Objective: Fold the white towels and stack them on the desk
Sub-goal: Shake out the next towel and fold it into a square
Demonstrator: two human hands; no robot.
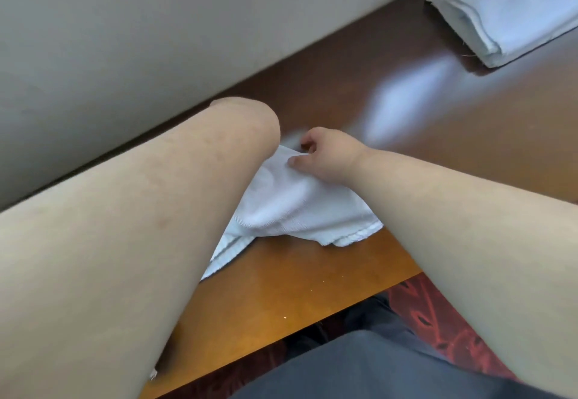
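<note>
The right hand (325, 157) pinches the soft, limp white towel (291, 204) at its far edge; the left hand's fingers are hidden. Corners beside them give the best hold.

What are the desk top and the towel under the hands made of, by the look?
Desk: likely wood or veneer with a glossy varnish; brown tone, sharp window glare. White towel: woven cloth, probably cotton; fine weave texture, stitched hem, soft creases where the right hand pinches it.

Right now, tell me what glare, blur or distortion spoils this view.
Head view: bluish glare streaks the glossy desk; wide-angle stretch swells both forearms; the left hand is hidden behind its forearm; the right hand pinching the white towel is softly blurred.
</note>
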